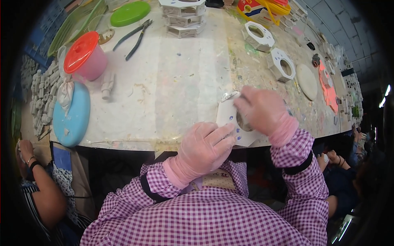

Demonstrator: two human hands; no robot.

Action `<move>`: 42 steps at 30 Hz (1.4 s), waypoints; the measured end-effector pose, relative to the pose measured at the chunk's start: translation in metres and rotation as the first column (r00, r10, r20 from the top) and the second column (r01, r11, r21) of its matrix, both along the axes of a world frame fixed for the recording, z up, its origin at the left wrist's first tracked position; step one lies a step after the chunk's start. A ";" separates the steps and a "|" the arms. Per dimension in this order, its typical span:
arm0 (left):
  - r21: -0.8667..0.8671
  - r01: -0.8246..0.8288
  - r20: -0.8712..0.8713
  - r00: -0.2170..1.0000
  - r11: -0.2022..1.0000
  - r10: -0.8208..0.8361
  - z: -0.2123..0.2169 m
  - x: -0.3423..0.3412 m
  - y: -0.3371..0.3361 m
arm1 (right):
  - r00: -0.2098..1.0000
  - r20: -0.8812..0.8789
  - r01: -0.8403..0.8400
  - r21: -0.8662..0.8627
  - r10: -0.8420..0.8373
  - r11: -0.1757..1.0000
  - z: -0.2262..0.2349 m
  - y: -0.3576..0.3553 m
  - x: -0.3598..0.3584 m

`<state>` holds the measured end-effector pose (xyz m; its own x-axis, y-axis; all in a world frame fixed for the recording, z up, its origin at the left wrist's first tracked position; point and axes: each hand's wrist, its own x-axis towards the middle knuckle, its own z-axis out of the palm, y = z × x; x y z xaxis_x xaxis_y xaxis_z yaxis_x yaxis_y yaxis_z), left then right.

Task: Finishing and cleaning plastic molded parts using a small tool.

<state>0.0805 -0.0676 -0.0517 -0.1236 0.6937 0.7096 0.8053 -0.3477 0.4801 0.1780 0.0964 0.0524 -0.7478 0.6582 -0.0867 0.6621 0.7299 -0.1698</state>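
Observation:
A white, many-sided frame [227,114] with a round hole and blue marks lies at the table's near edge, in front of my body. My left hand [204,151], in a thin pinkish glove, grips its near left side with bent fingers. Over its far right side is my right hand [266,110], gloved too, fingers curled and partly blurred. Whatever its fingertips pinch is hidden. A crumpled whitish strip [230,96] shows along the frame's far edge, beside those fingertips.
Cutting pliers [137,40] lie far left, near a pink tub [91,61] with a red lid. A blue disc [73,117] and grey-white cylinders [40,92] are left. Similar frames stand stacked [184,19] and singly [281,64]. Other people's arms [46,184] show both sides.

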 end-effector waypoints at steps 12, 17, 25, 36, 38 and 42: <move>0.012 -0.010 -0.016 1.000 1.000 0.011 0.002 0.000 0.000 | 0.993 -0.038 -0.116 -0.003 0.116 0.993 -0.013 0.009 0.021; 0.006 -0.014 -0.016 1.000 1.000 0.014 0.002 0.000 -0.001 | 0.939 -0.344 0.023 0.065 0.001 0.998 -0.010 0.018 0.030; -0.016 -0.015 -0.028 0.999 1.000 0.015 0.004 0.000 0.000 | 0.671 -0.205 -0.534 0.532 0.712 0.656 -0.029 -0.003 0.017; -0.022 -0.008 -0.024 1.000 1.000 0.008 0.004 0.000 -0.001 | 0.702 -0.202 -0.534 0.484 0.683 0.693 -0.028 0.005 0.020; 0.010 -0.017 -0.017 1.000 1.000 0.017 0.003 0.001 -0.001 | 0.824 -0.195 -0.376 0.513 0.531 0.772 -0.022 0.023 0.025; -0.006 -0.024 -0.018 1.000 1.000 0.024 0.002 0.002 0.000 | 0.847 -0.339 -0.219 0.480 0.410 0.850 -0.022 0.036 0.040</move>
